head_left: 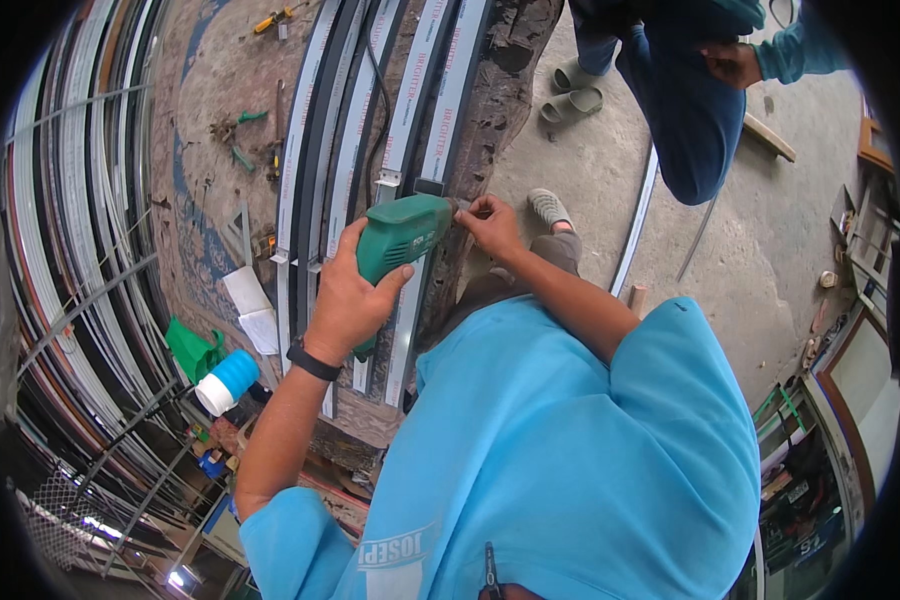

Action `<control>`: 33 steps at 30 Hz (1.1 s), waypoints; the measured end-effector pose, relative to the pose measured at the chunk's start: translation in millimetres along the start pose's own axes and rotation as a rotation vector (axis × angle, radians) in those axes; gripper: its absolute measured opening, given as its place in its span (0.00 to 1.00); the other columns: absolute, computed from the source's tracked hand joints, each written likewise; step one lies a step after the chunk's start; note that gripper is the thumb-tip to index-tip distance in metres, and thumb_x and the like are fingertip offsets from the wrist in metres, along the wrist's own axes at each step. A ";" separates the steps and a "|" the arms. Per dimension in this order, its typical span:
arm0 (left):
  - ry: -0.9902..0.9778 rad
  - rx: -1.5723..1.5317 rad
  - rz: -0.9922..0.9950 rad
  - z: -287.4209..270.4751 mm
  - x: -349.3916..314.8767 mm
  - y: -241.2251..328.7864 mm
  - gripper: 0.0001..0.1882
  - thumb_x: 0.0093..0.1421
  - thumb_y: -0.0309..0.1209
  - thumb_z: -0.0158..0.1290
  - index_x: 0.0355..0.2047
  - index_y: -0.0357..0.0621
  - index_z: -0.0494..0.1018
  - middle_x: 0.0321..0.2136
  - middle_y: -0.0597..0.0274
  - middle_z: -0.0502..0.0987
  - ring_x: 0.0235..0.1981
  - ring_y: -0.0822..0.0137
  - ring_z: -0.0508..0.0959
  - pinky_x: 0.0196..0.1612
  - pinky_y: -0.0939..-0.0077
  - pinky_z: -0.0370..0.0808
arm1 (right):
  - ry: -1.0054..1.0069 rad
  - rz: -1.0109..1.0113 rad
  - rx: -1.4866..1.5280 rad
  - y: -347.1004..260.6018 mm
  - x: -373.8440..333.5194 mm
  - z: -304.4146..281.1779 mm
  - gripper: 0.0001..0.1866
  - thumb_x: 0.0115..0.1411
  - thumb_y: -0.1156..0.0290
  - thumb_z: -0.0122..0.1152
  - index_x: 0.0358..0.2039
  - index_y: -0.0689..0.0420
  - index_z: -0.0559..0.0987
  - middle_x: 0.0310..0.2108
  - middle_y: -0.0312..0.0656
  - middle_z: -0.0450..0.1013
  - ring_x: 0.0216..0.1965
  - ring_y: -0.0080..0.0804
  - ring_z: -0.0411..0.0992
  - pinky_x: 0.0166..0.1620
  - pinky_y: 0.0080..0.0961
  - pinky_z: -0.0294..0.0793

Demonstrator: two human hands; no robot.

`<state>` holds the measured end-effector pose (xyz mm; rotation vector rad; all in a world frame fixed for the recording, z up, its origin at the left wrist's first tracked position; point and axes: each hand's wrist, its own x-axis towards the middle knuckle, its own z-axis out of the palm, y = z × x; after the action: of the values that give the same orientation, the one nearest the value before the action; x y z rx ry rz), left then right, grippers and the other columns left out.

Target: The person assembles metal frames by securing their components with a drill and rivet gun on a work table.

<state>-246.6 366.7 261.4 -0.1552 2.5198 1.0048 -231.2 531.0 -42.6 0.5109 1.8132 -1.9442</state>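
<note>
My left hand [348, 297], with a black band on its wrist, is wrapped round a green power drill [402, 238]. The drill lies across the aluminium profiles [405, 120], its front end toward my right hand [494, 230]. The fingers of that hand are pinched together right at the drill's nose; what they grip there is too small to tell. A dark cable [378, 75] runs up along the profiles. Several profiles lie side by side lengthwise on the worn workbench [205, 150], covered in white printed film, some with small metal brackets near the drill.
Hand tools, including a yellow-handled screwdriver [273, 20], lie on the bench. Left stands a rack of long profiles [80, 200]; near it are a blue-and-white cup [227, 382] and a green bag [194, 348]. Another person's leg [682, 110] and sandals [573, 105] are at the upper right.
</note>
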 end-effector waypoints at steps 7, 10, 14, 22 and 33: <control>0.062 -0.048 -0.047 9.8 -9.2 0.7 0.37 0.58 0.32 0.67 0.63 0.32 0.62 0.44 0.38 0.82 0.46 0.48 0.85 0.50 0.61 0.79 | 0.000 -0.008 0.081 3.6 0.8 2.6 0.15 0.52 0.65 0.80 0.28 0.58 0.79 0.26 0.34 0.77 0.28 0.22 0.72 0.35 0.24 0.74; 0.055 -0.068 -0.120 11.4 -6.1 2.4 0.37 0.59 0.33 0.66 0.64 0.32 0.63 0.44 0.38 0.82 0.46 0.49 0.85 0.50 0.61 0.79 | 0.007 -0.017 0.057 2.6 1.1 1.6 0.16 0.52 0.65 0.80 0.28 0.58 0.79 0.25 0.34 0.77 0.28 0.22 0.72 0.34 0.25 0.74; 0.049 -0.007 -0.156 16.6 -11.5 8.4 0.38 0.59 0.34 0.67 0.65 0.33 0.63 0.44 0.48 0.83 0.43 0.59 0.84 0.49 0.65 0.79 | 0.019 -0.011 0.047 -1.7 -0.3 1.1 0.16 0.52 0.65 0.80 0.28 0.58 0.79 0.25 0.35 0.78 0.28 0.22 0.72 0.34 0.25 0.75; 0.009 0.144 -0.002 21.8 -19.7 13.1 0.39 0.58 0.35 0.67 0.65 0.35 0.62 0.43 0.36 0.82 0.45 0.38 0.83 0.48 0.53 0.80 | 0.054 -0.053 -0.035 -4.1 0.0 1.1 0.15 0.51 0.64 0.80 0.29 0.59 0.81 0.26 0.37 0.79 0.29 0.25 0.76 0.35 0.27 0.77; -0.252 -0.300 -0.216 -35.2 58.6 2.1 0.27 0.62 0.31 0.65 0.58 0.38 0.68 0.30 0.64 0.78 0.25 0.78 0.76 0.29 0.77 0.79 | -0.034 -0.022 0.030 -4.3 1.3 -2.9 0.15 0.51 0.67 0.80 0.28 0.60 0.80 0.26 0.36 0.78 0.28 0.23 0.74 0.35 0.27 0.76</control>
<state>-312.2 347.2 260.8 -0.3569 2.0677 1.2222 -234.7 534.1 -40.0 0.4664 1.7783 -1.9858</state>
